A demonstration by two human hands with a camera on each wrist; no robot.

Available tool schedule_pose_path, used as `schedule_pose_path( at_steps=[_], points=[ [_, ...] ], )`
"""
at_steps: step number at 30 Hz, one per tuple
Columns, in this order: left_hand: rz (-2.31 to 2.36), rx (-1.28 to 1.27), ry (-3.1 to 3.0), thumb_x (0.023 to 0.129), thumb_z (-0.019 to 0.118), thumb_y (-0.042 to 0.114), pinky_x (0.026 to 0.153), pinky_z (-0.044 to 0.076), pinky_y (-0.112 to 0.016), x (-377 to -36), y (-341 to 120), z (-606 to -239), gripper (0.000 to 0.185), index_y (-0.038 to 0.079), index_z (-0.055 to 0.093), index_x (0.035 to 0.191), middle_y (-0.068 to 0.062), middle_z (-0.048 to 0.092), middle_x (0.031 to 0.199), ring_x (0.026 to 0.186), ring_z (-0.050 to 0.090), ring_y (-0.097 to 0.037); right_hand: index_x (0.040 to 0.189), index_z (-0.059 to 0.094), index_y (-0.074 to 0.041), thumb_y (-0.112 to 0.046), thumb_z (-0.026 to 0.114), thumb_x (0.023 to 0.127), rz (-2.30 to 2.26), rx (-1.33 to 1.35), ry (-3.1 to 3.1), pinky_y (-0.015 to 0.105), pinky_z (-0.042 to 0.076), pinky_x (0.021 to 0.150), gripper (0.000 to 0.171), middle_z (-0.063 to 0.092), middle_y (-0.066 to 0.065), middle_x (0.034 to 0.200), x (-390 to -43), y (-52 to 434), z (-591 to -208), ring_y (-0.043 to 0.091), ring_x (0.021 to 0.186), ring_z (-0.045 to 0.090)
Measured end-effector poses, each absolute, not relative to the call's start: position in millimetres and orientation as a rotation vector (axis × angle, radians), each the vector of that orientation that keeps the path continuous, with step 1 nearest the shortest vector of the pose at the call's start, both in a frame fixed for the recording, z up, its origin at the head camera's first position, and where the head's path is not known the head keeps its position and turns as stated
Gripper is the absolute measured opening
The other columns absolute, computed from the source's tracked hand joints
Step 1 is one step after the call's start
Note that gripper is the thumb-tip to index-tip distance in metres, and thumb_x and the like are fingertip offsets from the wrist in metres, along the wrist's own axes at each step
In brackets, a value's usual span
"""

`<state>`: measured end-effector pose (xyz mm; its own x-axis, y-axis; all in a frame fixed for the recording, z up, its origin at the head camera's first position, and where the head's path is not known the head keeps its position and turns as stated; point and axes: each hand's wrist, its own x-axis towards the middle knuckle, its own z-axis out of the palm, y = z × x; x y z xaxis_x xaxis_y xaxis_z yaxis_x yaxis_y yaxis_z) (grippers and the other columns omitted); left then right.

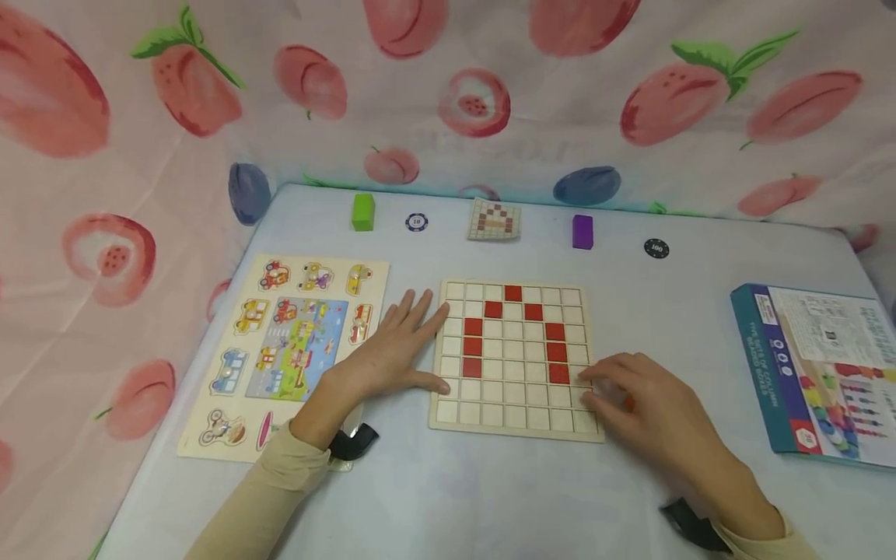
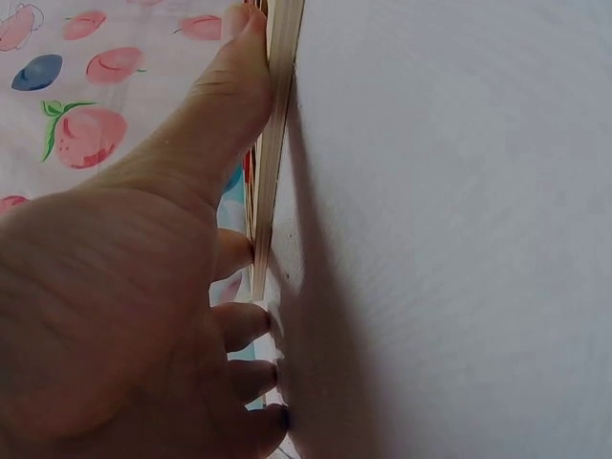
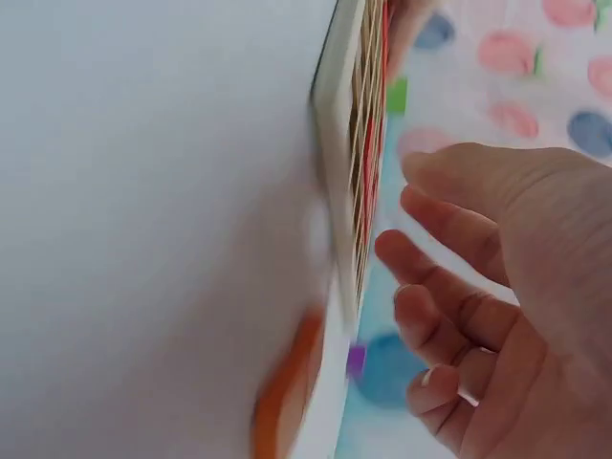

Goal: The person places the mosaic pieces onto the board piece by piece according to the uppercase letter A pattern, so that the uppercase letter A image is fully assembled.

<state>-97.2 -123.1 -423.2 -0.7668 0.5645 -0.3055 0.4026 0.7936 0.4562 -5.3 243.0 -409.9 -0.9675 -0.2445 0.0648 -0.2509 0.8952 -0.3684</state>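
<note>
A wooden grid board (image 1: 516, 434) lies mid-table, with several red squares (image 1: 556, 352) forming a pointed arch among pale ones. My left hand (image 1: 381, 354) spreads its fingers at the board's left side, thumb and fingertips touching the edge. At the right edge is my right hand (image 1: 651, 412), its fingers loosely bent and nothing visible between them. Under that hand an orange piece (image 3: 287, 392) rests on the table, mostly hidden in the head view. A small pattern card (image 1: 494, 220) at the back shows a similar figure in red and orange squares.
Left of the board lies a vehicle peg puzzle (image 1: 192, 435), partly under my left arm. A colourful box (image 1: 777, 369) is at the far right. Along the back stand a green block (image 1: 363, 212), a purple block (image 1: 582, 232), a blue-white chip (image 1: 416, 222) and a black chip (image 1: 656, 248).
</note>
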Motion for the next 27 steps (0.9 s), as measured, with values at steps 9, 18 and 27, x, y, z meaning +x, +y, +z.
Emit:
schedule_pose_path(
  at_steps=[9, 18, 27],
  points=[
    [0.556, 0.716, 2.554, 0.084, 0.084, 0.06, 0.138, 0.005, -0.059, -94.1, -128.6, -423.9, 0.121, 0.016, 0.014, 0.173, -0.014, -0.004, 0.181, 0.168, -0.01, -0.04, 0.125, 0.076, -0.018, -0.042, 0.089, 0.085, 0.479, 0.09, -3.292, 0.027, 0.048, 0.066, 0.049, 0.071, 0.003, 0.099, 5.2, 285.9, -408.5, 0.019, 0.086, 0.059],
    [0.553, 0.742, 2.564, 0.084, 0.083, 0.061, 0.138, 0.006, -0.058, -94.7, -126.0, -422.5, 0.12, 0.015, 0.015, 0.173, -0.016, -0.002, 0.181, 0.168, -0.009, -0.041, 0.12, 0.078, -0.018, -0.031, 0.091, 0.083, 0.469, 0.165, -3.236, 0.027, 0.047, 0.065, 0.041, 0.074, 0.004, 0.102, 0.2, 286.4, -406.8, 0.019, 0.086, 0.058],
    [0.53, 0.744, 2.557, 0.085, 0.082, 0.062, 0.139, 0.006, -0.057, -96.4, -122.9, -422.2, 0.12, 0.017, 0.014, 0.173, -0.015, -0.003, 0.181, 0.169, -0.009, -0.04, 0.119, 0.079, -0.018, -0.027, 0.086, 0.088, 0.538, 0.404, -3.108, 0.032, 0.053, 0.073, 0.033, 0.074, 0.0, 0.106, -26.8, 251.3, -407.7, 0.016, 0.091, 0.058]
  ],
)
